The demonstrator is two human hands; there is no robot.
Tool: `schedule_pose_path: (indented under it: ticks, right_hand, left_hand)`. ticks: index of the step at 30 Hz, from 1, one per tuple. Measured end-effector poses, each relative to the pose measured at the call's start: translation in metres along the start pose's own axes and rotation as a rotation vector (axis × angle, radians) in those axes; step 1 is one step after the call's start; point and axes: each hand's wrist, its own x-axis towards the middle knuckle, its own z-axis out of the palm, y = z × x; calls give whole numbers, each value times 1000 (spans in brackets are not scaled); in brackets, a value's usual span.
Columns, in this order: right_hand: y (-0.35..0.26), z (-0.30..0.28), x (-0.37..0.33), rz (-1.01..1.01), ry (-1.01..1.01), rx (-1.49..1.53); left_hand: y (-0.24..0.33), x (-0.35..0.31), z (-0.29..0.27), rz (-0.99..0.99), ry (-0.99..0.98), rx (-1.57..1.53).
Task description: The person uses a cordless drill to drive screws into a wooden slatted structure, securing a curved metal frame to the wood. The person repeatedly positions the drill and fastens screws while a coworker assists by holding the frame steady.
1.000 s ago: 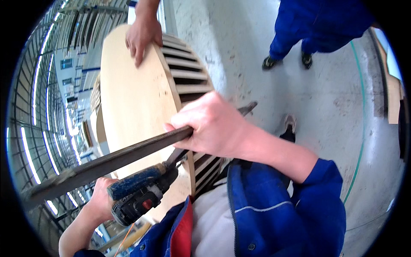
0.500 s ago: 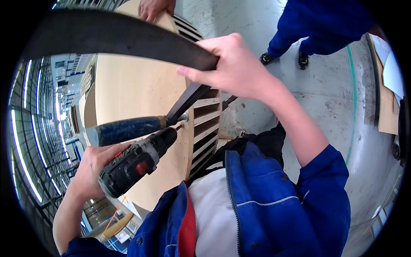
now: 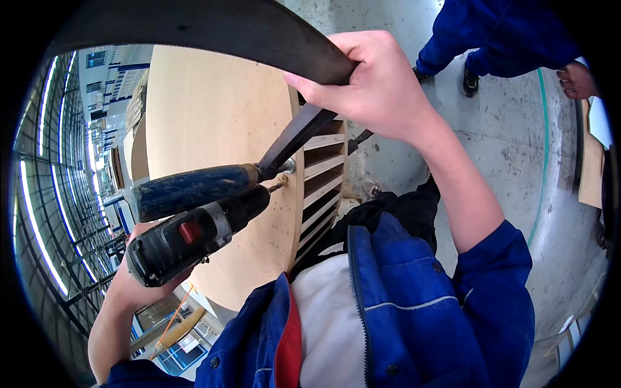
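Note:
My right hand (image 3: 381, 90) is closed round the dark steel bar of an F-clamp (image 3: 213, 29), where its sliding arm meets the bar. The bar sweeps across the upper left, close to me. The clamp's worn blue handle (image 3: 194, 191) points left, and its screw end is at the edge of a curved wooden panel (image 3: 213, 110). Just below that handle, my left hand (image 3: 158, 292) grips a black and grey cordless drill (image 3: 187, 236), partly hiding its own fingers behind it. The drill's bit points at the panel beside the clamp screw; whether it touches cannot be made out.
Wooden slats (image 3: 323, 161) with gaps run along the panel's right side. A person in blue (image 3: 501, 39) stands beyond at upper right, one hand (image 3: 577, 81) hanging. Boards (image 3: 590, 161) lie at the far right. A ribbed yellow hose (image 3: 181, 330) is at lower left.
The drill's rear has swung left and its body lies flatter. My view has shifted slightly. Another person's hand at the panel's top has left view; a hand now shows at the upper right.

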Motion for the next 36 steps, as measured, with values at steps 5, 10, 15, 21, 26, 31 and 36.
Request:
schedule_pose_path:
  ticks: [5,10,15,21,26,31,36]
  right_hand:
    - [0,-1,1,4,-10,0]
    - [0,-1,3,-17,-8,-16]
    - [0,2,5,34,59,37]
    - [-5,2,6,102,41,53]
    - [-9,4,5,43,104,3]
    - [-6,3,6,-35,107,-28]
    - [-3,3,6,-95,123,-22]
  left_hand:
    - [12,0,-1,-54,-17,37]
    - [4,-3,0,-142,34,15]
    - [-4,-4,-5,-34,25,97]
    - [22,12,-12,90,4,152]
    - [42,26,-17,-79,-112,-1]
    - [53,27,-15,-190,17,-135]
    - [65,31,-19,-330,-19,-171]
